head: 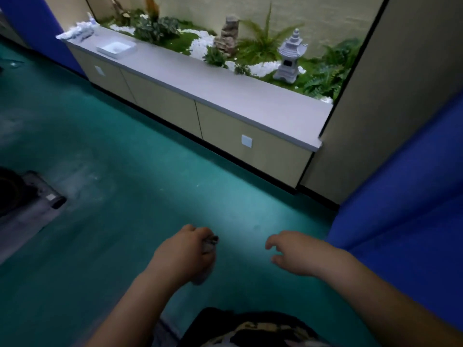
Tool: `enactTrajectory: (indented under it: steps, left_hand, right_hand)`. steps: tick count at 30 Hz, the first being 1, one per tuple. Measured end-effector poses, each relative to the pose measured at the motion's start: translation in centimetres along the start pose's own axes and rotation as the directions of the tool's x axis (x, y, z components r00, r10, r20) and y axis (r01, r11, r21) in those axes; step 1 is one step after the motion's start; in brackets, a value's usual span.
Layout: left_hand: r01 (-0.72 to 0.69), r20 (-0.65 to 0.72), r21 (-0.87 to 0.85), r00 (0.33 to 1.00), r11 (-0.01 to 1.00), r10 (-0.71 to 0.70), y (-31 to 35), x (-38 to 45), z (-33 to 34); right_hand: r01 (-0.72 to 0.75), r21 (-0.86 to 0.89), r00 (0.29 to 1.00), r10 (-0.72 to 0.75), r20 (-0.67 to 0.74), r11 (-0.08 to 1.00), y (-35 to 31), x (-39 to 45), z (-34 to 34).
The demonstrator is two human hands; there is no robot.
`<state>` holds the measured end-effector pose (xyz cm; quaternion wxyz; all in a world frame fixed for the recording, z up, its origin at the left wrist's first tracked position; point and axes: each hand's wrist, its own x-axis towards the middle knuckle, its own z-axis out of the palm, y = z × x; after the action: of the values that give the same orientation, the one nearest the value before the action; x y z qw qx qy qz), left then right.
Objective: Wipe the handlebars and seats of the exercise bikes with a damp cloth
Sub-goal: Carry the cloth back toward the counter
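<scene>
My left hand point(184, 249) grips a bunched grey cloth point(206, 259) low in the head view, above the green floor; part of the cloth hangs down below my fist. To its right, my right hand point(292, 251) holds nothing, with its fingers loosely curled and pointing left. At the left edge lies a dark, blurred piece of equipment point(27, 196); I cannot tell whether it belongs to an exercise bike. No handlebar or seat is in view.
A long low cabinet with a grey top point(225, 93) runs across ahead, with a white tray point(116, 49) on it and a decorative garden with a stone lantern point(290, 58) behind. A blue padded surface point(413, 209) stands at the right. Green floor point(125, 159) stretches between.
</scene>
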<state>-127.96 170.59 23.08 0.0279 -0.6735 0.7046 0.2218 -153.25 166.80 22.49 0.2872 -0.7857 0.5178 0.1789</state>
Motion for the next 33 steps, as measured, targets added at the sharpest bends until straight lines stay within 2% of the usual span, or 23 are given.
enactTrajectory:
  steps: [4,8,12,17,22,24,28,31,33]
  left_hand:
    - [0.087,0.079,0.026,0.993,0.996,-0.088,-4.1,5.1,-1.8]
    - [0.137,0.047,-0.006,0.990,0.991,-0.136,-9.3,11.6,-5.2]
    - [0.187,0.017,-0.044,0.982,0.981,-0.186,-14.8,17.7,-10.4]
    - [0.238,0.003,-0.035,0.971,0.971,-0.238,-20.8,24.9,-16.1]
    - [0.279,0.108,-0.021,0.955,0.960,-0.275,-26.3,32.7,-19.1]
    - [0.315,0.137,-0.007,0.940,0.949,-0.311,-28.5,36.0,-20.1]
    - [0.381,0.117,0.031,0.917,0.924,-0.382,-33.1,43.0,-23.7]
    - [0.406,0.074,0.000,0.911,0.914,-0.405,-36.5,47.8,-27.7]
    - [0.420,0.002,-0.046,0.907,0.906,-0.421,-38.5,50.4,-30.5]
  right_hand:
    - [0.078,-0.004,0.997,-0.078,-0.028,0.997,-2.0,7.8,-5.7]
    - [0.147,0.003,0.989,-0.146,-0.021,0.989,-6.0,15.4,-10.4]
    - [0.186,0.001,0.981,-0.186,0.052,0.983,-9.5,21.6,-15.4]
    - [0.164,0.049,0.982,-0.158,-0.107,0.985,-11.6,29.9,-22.1]
    - [0.135,-0.081,0.990,-0.132,0.040,0.988,-12.7,39.3,-26.3]
    - [0.143,-0.139,0.989,-0.136,0.058,0.980,-13.3,44.0,-28.8]
    - [0.187,-0.183,0.979,-0.199,-0.052,0.965,-14.7,54.0,-35.7]
    - [0.226,-0.173,0.970,-0.238,-0.054,0.959,-16.4,60.1,-40.0]
    - [0.252,-0.184,0.966,-0.258,-0.006,0.950,-17.6,63.5,-42.0]
